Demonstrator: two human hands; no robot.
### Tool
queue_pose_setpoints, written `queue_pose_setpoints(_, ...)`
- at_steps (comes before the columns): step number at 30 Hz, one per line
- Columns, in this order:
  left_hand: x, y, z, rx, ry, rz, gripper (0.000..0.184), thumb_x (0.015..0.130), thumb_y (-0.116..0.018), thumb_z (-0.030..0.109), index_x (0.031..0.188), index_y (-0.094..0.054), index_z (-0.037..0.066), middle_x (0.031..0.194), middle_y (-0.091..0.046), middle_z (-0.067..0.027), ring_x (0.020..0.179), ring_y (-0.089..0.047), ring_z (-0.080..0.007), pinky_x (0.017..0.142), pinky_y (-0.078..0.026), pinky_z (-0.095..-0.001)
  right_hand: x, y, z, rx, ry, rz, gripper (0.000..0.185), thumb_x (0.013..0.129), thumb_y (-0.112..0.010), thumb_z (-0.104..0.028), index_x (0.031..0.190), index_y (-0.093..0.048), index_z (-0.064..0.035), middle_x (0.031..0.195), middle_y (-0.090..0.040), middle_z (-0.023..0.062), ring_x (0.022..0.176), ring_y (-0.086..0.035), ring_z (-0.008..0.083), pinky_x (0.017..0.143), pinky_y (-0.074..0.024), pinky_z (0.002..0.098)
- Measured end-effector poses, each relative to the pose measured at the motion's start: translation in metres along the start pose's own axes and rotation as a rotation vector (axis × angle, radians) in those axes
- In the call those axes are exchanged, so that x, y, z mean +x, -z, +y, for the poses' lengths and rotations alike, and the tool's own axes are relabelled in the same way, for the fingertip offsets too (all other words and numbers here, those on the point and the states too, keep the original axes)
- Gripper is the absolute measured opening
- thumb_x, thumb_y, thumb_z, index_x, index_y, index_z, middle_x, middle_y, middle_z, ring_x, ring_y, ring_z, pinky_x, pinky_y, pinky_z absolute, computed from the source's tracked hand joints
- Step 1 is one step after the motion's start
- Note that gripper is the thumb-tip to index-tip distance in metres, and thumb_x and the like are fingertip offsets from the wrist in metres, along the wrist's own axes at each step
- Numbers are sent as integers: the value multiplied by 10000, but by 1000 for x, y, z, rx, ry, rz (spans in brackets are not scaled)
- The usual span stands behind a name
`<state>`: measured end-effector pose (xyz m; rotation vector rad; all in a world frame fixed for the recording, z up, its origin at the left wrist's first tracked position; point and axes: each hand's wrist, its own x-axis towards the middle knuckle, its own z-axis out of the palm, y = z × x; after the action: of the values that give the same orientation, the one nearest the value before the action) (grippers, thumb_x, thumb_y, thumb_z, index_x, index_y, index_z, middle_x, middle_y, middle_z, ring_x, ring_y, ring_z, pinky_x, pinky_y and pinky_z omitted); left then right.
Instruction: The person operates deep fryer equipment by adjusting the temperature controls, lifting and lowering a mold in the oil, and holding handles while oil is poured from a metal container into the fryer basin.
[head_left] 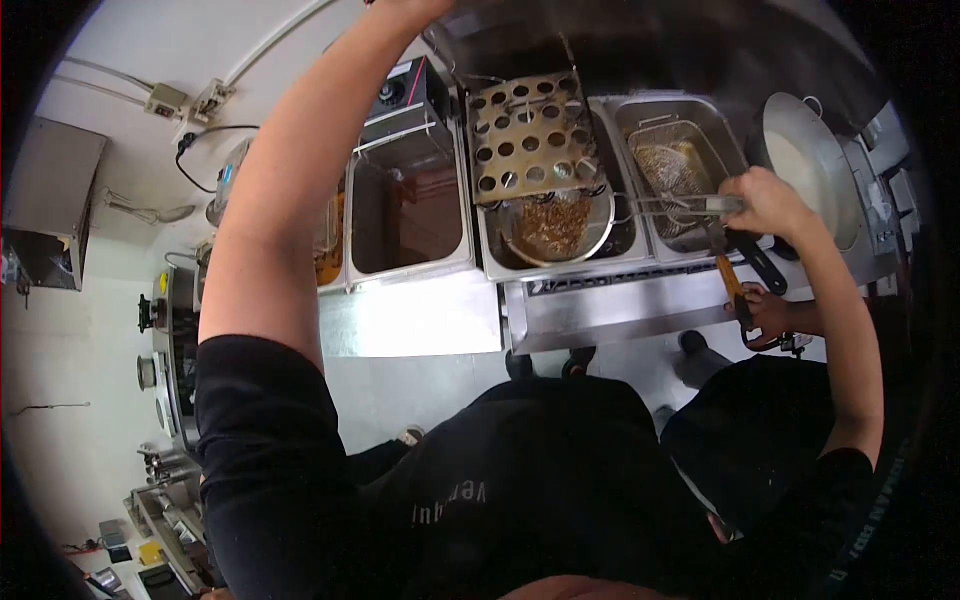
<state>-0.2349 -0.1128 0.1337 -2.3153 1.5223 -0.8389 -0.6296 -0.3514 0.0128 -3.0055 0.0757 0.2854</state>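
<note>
My right hand (768, 203) is closed around the handle end of a round wire strainer. The strainer (514, 238) lies to the left over a fryer basin, with brown fried bits (553, 228) in its bowl. Above it, a metal plate with rows of round holes (530, 145) stands over the same basin. My left arm (290, 170) reaches up to the top edge of the view, where the hand is cut off, so what it touches is hidden.
A wire fry basket (665, 140) sits in the right basin. Further right stands a large round pan (850, 190). A co-worker's hand (768, 318) holds a yellow-and-black handled tool (731, 277) close below my right hand. Another basin (408, 215) with brownish contents is on the left.
</note>
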Motion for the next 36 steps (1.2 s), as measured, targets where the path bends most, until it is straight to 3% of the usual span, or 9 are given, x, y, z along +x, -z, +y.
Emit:
queue_pose_setpoints(11,3,8,-4,142,-65,-95,174,857,-537,74,920,-678,-7,1010,-664,-203,943,-673,-323,795,-562,-394,-30,6,-15,229,-77,-58,344,701,-748,-259,942,-716,-16,818,-682,197,835,-653,340,776,-514,402)
queue_pose_setpoints(13,4,2,-6,81,-77,79,171,862,-537,73,916,-682,2,1009,-669,-197,933,-679,-316,782,-566,-391,-26,15,-20,240,-99,-209,351,714,-742,-295,932,-726,-20,765,-681,169,754,-649,314,709,-505,385)
queue_pose_setpoints(18,9,5,-7,117,-36,-62,171,866,-537,79,910,-688,13,1003,-678,-190,897,-691,-306,759,-571,-382,-12,33,-32,293,-133,-362,341,757,-728,-333,905,-736,-26,631,-638,100,570,-604,234,571,-467,373)
queue_pose_setpoints(20,9,7,-7,103,-31,-65,170,866,-539,82,907,-690,15,1006,-680,-188,886,-694,-302,751,-573,-379,-1,39,-45,326,-319,-597,338,800,-711,-351,901,-741,-30,591,-606,83,527,-576,194,516,-452,361)
queue_pose_setpoints(22,9,7,-8,147,-51,-69,171,865,-540,83,902,-692,14,993,-686,-179,885,-695,-299,747,-574,-383,6,33,-53,333,-360,-607,332,831,-695,-352,865,-737,-24,570,-576,63,483,-530,168,470,-427,346)
queue_pose_setpoints(25,8,7,-8,110,1,-36,165,859,-547,83,889,-696,19,969,-693,-170,886,-695,-300,753,-574,-390,10,10,-61,232,-330,-553,362,824,-702,-350,770,-685,8,586,-593,106,522,-583,243,529,-474,376)
queue_pose_setpoints(27,5,6,-11,129,-46,-11,162,856,-550,81,883,-698,22,962,-695,-169,885,-696,-303,753,-574,-393,4,-17,-66,200,-271,-279,334,818,-706,-301,835,-695,33,766,-665,225,753,-673,339,691,-511,418)
queue_pose_setpoints(30,5,7,-11,97,-51,-21,157,851,-554,77,873,-699,22,963,-695,-174,881,-695,-314,751,-572,-400,-4,-52,-74,292,-292,-10,327,809,-712,-275,897,-689,38,874,-657,286,911,-653,401,819,-496,449)
queue_pose_setpoints(36,5,5,-11,79,-50,-33,161,849,-544,70,887,-690,13,943,-686,-194,864,-686,-344,740,-567,-419,-20,-50,-80,306,-380,-131,353,835,-695,-284,976,-651,36,965,-654,268,1000,-614,413,889,-482,478)
